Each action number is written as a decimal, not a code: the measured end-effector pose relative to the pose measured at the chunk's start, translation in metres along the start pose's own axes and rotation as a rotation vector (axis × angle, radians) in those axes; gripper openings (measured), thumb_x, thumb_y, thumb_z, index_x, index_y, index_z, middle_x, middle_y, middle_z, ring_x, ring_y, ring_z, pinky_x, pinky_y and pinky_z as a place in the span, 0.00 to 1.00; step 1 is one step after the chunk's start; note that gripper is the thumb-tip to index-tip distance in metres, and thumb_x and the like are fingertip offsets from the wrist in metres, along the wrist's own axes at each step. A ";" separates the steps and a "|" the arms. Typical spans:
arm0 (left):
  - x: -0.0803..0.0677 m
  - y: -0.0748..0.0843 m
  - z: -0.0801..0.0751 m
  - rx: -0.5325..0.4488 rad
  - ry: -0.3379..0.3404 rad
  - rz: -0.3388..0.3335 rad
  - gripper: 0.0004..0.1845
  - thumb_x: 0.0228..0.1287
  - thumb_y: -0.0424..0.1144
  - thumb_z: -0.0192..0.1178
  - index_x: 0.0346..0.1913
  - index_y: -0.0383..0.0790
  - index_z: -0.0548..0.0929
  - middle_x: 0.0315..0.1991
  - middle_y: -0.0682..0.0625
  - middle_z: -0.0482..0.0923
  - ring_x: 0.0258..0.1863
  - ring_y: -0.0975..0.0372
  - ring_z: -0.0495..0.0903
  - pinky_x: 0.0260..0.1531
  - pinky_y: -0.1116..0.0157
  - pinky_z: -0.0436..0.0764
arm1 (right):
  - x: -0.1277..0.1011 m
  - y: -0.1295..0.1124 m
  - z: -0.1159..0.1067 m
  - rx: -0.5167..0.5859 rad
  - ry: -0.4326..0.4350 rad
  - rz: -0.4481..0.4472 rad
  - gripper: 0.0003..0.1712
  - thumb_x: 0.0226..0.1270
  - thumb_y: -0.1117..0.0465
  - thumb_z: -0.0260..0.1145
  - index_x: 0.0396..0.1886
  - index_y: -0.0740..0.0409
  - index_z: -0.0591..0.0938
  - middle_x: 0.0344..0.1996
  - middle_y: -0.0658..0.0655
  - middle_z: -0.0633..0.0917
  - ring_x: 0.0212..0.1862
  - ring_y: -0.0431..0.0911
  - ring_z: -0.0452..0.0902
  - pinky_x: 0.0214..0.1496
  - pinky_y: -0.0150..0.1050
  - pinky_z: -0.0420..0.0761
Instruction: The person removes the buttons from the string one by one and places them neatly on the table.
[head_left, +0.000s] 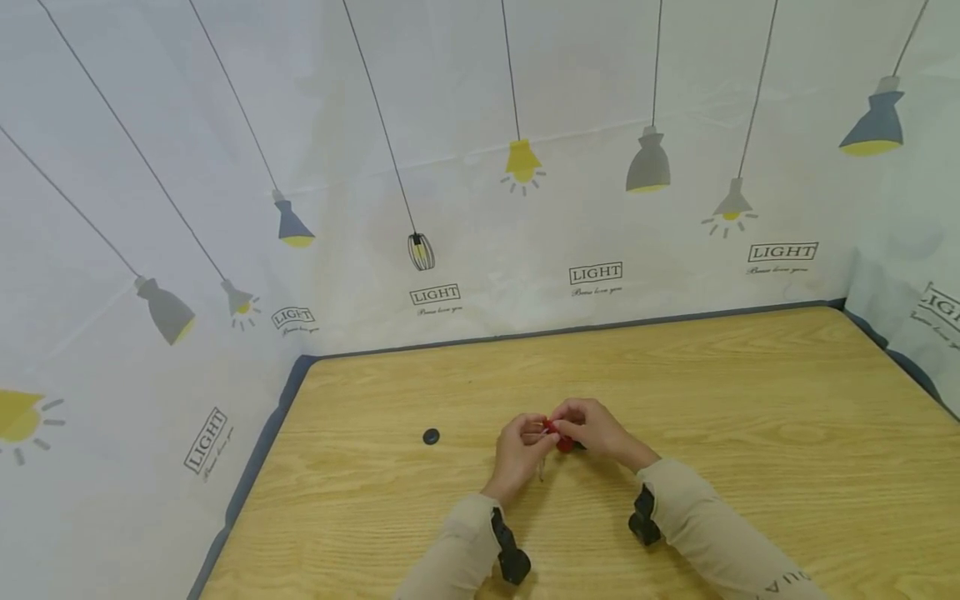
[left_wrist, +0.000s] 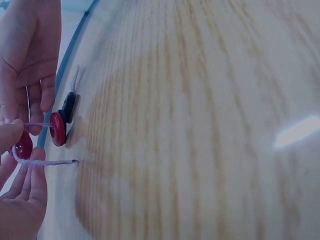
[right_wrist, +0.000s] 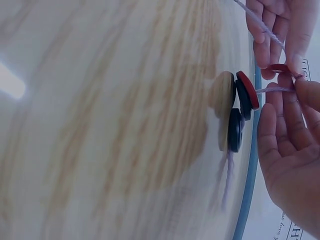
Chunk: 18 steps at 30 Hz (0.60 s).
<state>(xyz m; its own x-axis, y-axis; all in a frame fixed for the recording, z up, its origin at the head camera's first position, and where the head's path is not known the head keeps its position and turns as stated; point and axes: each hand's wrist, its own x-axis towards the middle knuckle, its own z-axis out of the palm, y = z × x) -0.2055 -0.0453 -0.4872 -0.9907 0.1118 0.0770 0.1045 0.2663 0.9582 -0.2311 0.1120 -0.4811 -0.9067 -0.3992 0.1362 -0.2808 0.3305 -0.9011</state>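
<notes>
Left grip (head_left: 519, 457): thumb and fingertips pinching a round red button (left_wrist: 22, 146), yarn running through it. Right grip (head_left: 596, 431): fingertips pinching the lilac yarn (right_wrist: 272, 89) right beside that button.

Yarn: soft, twisted strand; one dark-tipped end (left_wrist: 75, 161) hangs free below the left grip. Below the right grip, threaded on the same yarn: a second red button (left_wrist: 57, 129), thick-rimmed, smooth, and dark round buttons (right_wrist: 235, 129); yarn tail beyond them. Contact with table: cannot tell.

Well to the left of the left grip: loose black button (head_left: 431, 436), flat on the table (head_left: 360, 517), pale yellow wood-grain surface, glossy, rounded corners.

Beyond both grips: white wall sheet (head_left: 450, 75), creased, printed with pendant lamps in grey, blue and yellow. Boxed capitals read "LIGHT"; script beneath, only "love you" legible. Beige right sleeve (head_left: 720, 525), behind the right grip: dark lettering, partly cut off.
</notes>
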 end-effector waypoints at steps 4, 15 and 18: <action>0.000 0.003 -0.001 -0.002 -0.001 0.001 0.15 0.52 0.32 0.63 0.43 0.30 0.77 0.37 0.43 0.78 0.36 0.57 0.78 0.37 0.66 0.77 | 0.000 -0.001 -0.001 -0.016 0.004 0.007 0.05 0.61 0.69 0.57 0.34 0.66 0.79 0.30 0.57 0.81 0.34 0.45 0.76 0.35 0.36 0.75; 0.003 0.002 -0.004 0.011 -0.022 0.013 0.15 0.50 0.31 0.65 0.42 0.30 0.77 0.36 0.43 0.78 0.35 0.56 0.78 0.36 0.69 0.76 | 0.000 -0.004 -0.002 -0.120 0.004 -0.003 0.05 0.59 0.68 0.59 0.32 0.63 0.81 0.30 0.55 0.82 0.34 0.44 0.77 0.37 0.38 0.76; 0.003 0.004 -0.006 0.004 -0.029 0.011 0.15 0.50 0.31 0.64 0.42 0.30 0.77 0.36 0.42 0.78 0.36 0.55 0.78 0.36 0.67 0.77 | -0.001 -0.006 -0.002 -0.139 0.002 -0.021 0.04 0.59 0.69 0.60 0.32 0.63 0.81 0.30 0.55 0.83 0.34 0.43 0.77 0.36 0.36 0.76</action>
<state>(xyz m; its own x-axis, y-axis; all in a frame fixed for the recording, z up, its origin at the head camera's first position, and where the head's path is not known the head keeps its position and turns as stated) -0.2081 -0.0497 -0.4816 -0.9866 0.1422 0.0799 0.1161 0.2687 0.9562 -0.2291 0.1118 -0.4753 -0.9007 -0.4055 0.1556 -0.3406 0.4371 -0.8324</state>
